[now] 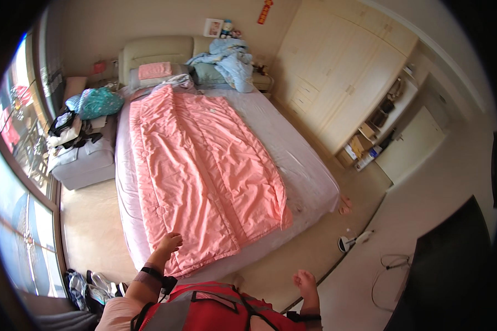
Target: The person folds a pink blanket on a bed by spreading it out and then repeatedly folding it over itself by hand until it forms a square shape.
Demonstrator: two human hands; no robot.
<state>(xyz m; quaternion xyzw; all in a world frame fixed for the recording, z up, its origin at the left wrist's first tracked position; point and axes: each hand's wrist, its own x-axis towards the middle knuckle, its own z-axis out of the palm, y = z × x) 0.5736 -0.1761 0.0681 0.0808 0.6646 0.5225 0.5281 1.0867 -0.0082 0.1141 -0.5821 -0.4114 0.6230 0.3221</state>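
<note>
Two hands: our left hand (169,243) rests loosely curled on the pink quilt's (204,171) near edge; right hand (305,281) hangs empty, half-open, lower right.

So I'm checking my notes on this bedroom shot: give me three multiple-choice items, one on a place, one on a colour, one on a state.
1. Where is the left hand?
A. on the near edge of the quilt
B. on the wardrobe
C. on the floor

2. What colour is the quilt spread on the bed?
A. green
B. pink
C. black

3. What does the right hand hold?
A. a pillow
B. a cable
C. nothing

Answers: 1 A, the fingers rest on the quilt's near edge. 2 B, it lies pink over the pale sheet. 3 C, the hand hangs free beside the bed, apart from everything.
</note>
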